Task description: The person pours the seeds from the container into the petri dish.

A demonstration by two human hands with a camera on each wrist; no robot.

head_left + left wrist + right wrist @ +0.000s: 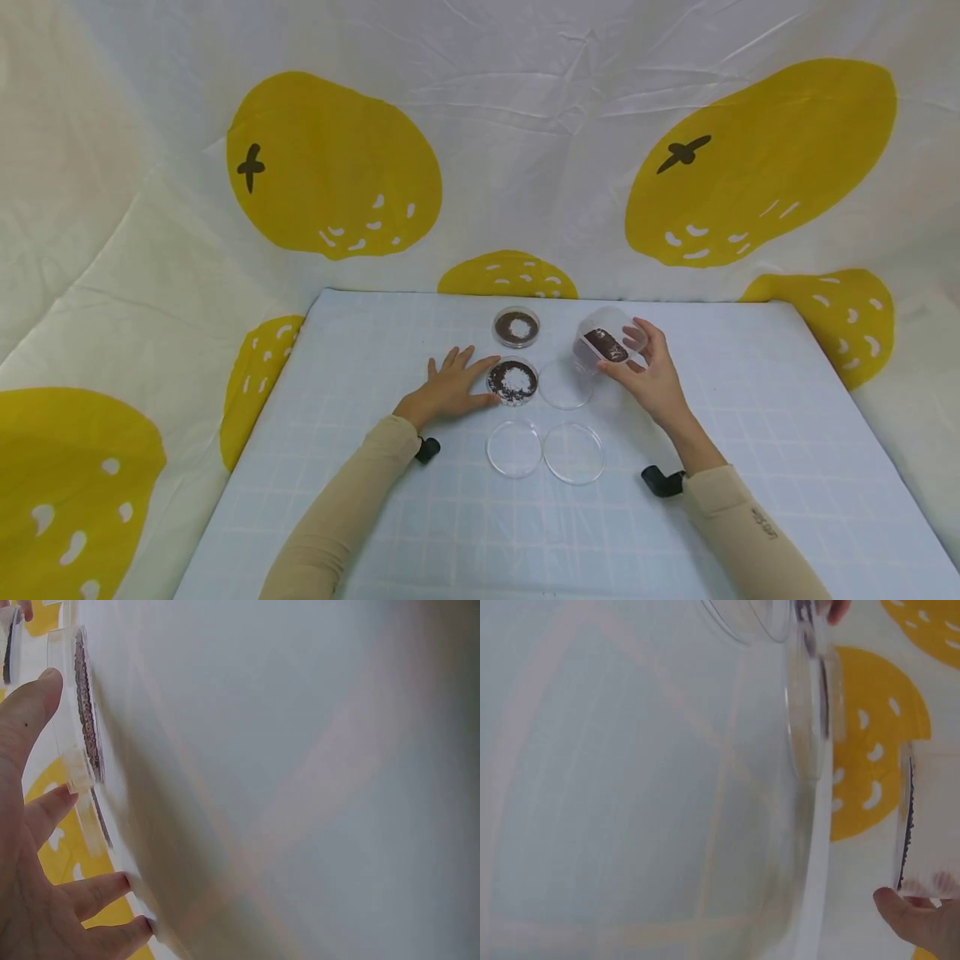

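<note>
My left hand is spread low on the table, with thumb and index finger on opposite sides of a petri dish of dark brown grains topped with white powder. In the left wrist view the thumb and index finger meet the wall of this dish, while the other fingertips rest by the table. To the right, my right hand grips a clear plastic tub, tilted, with dark brown grains along one side. The right wrist view shows the tub raised above the table, the thumb at its lower edge.
Behind the left hand's dish stands another petri dish of brown grains and white powder. Clear round dishes or lids lie nearby: one to the right, two nearer the front, the left one and the right one. A patterned curtain closes off the back.
</note>
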